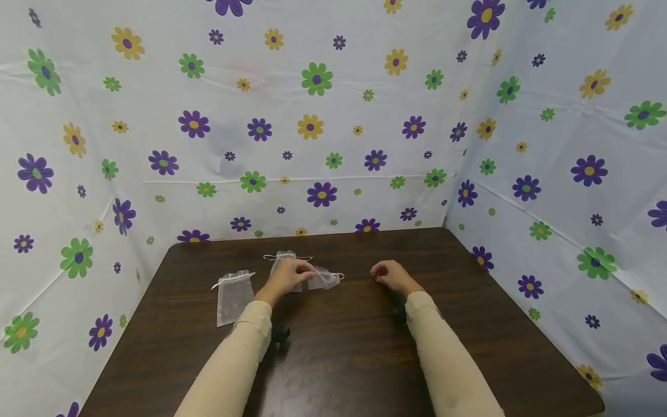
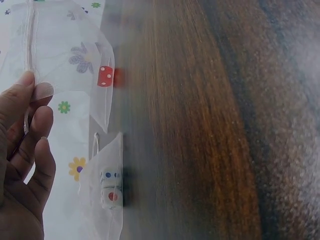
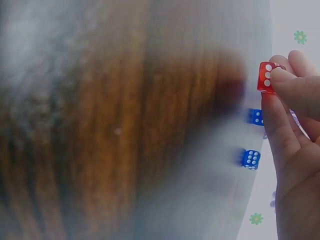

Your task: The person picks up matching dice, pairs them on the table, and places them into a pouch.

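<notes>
My left hand (image 1: 286,279) pinches the edge of a sheer white drawstring pouch (image 1: 324,280) between thumb and finger. In the left wrist view a red die (image 2: 105,76) with white spots shows through that pouch's mesh. A second pouch (image 2: 115,145) stands close by with white dice (image 2: 111,187) inside; the left hand partly covers it in the head view. To the right, my right hand (image 1: 395,275) holds a red die (image 3: 265,77) between thumb and fingers, raised off the table. Two blue dice (image 3: 251,159) lie on the table beyond the right hand.
A third sheer pouch (image 1: 234,298) lies flat on the left of the dark wooden table (image 1: 344,359). Flower-patterned white cloth (image 1: 333,139) hangs behind and along both sides. A small black device (image 1: 279,333) sits under the left wrist.
</notes>
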A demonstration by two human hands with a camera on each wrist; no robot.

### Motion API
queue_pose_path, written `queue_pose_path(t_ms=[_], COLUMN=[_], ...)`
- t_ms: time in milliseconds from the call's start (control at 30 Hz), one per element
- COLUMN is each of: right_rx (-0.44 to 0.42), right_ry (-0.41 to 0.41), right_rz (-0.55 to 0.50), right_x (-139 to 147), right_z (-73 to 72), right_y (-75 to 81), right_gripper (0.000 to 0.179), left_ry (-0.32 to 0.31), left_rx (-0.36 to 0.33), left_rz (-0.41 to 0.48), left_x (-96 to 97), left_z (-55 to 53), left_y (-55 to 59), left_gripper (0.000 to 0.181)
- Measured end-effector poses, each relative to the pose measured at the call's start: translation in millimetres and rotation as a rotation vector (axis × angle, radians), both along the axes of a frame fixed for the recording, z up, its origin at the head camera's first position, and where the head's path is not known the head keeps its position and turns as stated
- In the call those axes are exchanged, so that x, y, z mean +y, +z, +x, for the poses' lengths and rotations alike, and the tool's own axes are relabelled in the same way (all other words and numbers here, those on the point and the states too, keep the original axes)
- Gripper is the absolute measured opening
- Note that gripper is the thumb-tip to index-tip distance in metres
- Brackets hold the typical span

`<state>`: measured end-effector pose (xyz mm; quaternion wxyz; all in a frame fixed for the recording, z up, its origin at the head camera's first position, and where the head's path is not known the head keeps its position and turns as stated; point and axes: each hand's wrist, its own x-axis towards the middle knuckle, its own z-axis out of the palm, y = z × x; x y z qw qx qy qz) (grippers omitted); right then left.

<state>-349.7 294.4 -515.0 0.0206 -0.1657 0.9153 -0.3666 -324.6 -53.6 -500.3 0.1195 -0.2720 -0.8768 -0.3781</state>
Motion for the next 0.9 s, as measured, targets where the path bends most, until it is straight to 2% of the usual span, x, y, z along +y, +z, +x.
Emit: queue_pose_path(t_ms=[267, 567, 900], right_rx=[0.018, 0.008, 0.03], right_ry=[0.014, -0.008, -0.004], right_rz=[0.002, 0.012, 0.027], right_x=[-4, -8, -13], right_z=[-1.4, -0.2, -4.6], right_y=[7.4, 3.2, 11.3], right_gripper=[0.019, 0.019, 0.018], left_ry=[0.0, 0.021, 0.014], left_rx=[-0.032, -0.081, -0.07], left_rz=[0.013, -0.006, -0.006], left_x=[-1.2, -1.9, -1.5], left_z=[1.7, 6.6, 4.1], left_y=[4.7, 3.2, 4.8], left_gripper=[0.004, 0.005, 0.006])
